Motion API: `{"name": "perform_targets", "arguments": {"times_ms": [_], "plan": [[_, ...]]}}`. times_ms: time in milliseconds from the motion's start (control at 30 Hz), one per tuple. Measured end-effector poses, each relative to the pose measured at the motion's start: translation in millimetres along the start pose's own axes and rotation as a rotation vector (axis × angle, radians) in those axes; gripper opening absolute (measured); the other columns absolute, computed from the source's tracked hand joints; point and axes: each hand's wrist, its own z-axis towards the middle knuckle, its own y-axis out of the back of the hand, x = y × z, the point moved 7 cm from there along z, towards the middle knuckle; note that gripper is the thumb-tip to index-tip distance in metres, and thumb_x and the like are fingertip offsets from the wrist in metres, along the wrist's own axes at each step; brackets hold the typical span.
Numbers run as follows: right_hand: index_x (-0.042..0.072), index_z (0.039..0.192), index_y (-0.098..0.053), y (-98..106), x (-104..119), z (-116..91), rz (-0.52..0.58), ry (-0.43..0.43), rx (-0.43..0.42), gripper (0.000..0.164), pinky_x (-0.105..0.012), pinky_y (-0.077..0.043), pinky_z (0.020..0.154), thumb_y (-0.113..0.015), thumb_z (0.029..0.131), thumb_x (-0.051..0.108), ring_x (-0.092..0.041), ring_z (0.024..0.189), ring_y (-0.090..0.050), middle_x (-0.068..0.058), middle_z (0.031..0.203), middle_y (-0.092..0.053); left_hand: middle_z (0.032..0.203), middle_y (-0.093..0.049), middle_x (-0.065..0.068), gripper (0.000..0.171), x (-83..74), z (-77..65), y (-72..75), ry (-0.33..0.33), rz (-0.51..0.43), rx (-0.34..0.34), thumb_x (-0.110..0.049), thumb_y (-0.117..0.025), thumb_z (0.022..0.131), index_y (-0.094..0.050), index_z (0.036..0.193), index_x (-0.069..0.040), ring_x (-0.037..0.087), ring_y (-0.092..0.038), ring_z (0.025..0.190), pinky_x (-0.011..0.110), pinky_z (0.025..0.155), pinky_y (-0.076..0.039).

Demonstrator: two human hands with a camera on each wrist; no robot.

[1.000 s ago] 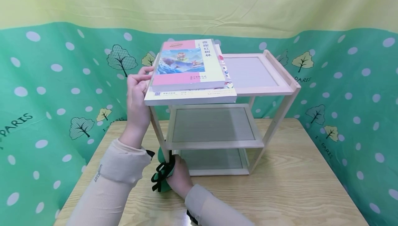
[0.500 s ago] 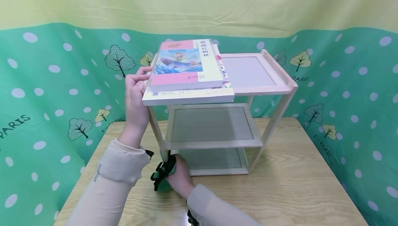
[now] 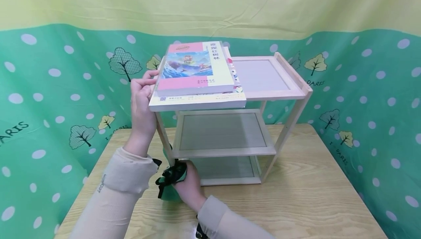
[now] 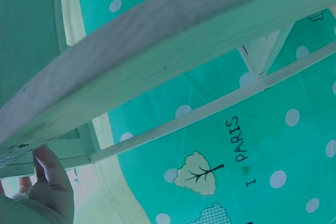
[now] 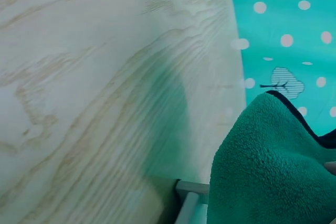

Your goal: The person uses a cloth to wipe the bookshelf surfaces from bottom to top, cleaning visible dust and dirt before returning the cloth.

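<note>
A small wooden shelf rack (image 3: 227, 152) with three tiers stands on the table. My left hand (image 3: 141, 111) grips its upper left corner, fingertips beside a stack of books on top. The upper book (image 3: 187, 63) has a pink and cream cover with a sea picture; a larger white book (image 3: 197, 102) lies beneath it. Low at the front left leg, my right hand (image 3: 190, 186) holds a green cloth (image 3: 169, 193) with black edging, wrapped about the leg. In the right wrist view the fluffy cloth (image 5: 268, 166) covers part of the leg. The right fingertips are mostly hidden by the cloth.
The rack rests on a pale wood-grain table (image 3: 296, 202). A green and yellow printed curtain (image 3: 361, 85) surrounds the table at the back and sides. The rack's right leg (image 3: 286, 140) slants down to the tabletop.
The cloth and my right hand have shifted slightly, with the cloth's folds and black edging a little higher along the leg. My left hand keeps its hold; the whole head view has drifted slightly.
</note>
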Motion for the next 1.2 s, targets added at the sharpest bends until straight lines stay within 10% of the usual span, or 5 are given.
{"name": "perform_targets", "arguments": {"times_ms": [400,1200], "plan": [[0.011,0.12,-0.056,3.6,14.1,1.1,0.08,0.059,-0.043,0.051,-0.036,-0.047,0.101,-0.075,0.076,-0.006,-0.018,0.11,-0.06,-0.003,0.117,-0.064,0.133,-0.052,0.008,0.024,0.0,0.2,-1.1,0.002,-0.018,-0.007,-0.008,-0.026,0.091,-0.045,0.103,-0.015,0.022,-0.045,0.129,0.024,0.095,-0.041],[0.009,0.128,-0.051,-1.6,5.9,4.6,-0.133,0.082,0.021,0.06,-0.046,-0.049,0.1,-0.077,0.075,-0.002,-0.026,0.113,-0.06,-0.011,0.119,-0.063,0.136,-0.052,0.008,0.026,0.4,-1.0,-0.1,-0.011,0.005,-0.004,-0.009,-0.025,0.091,-0.045,0.104,-0.02,0.021,-0.045,0.131,0.026,0.098,-0.04]]}}
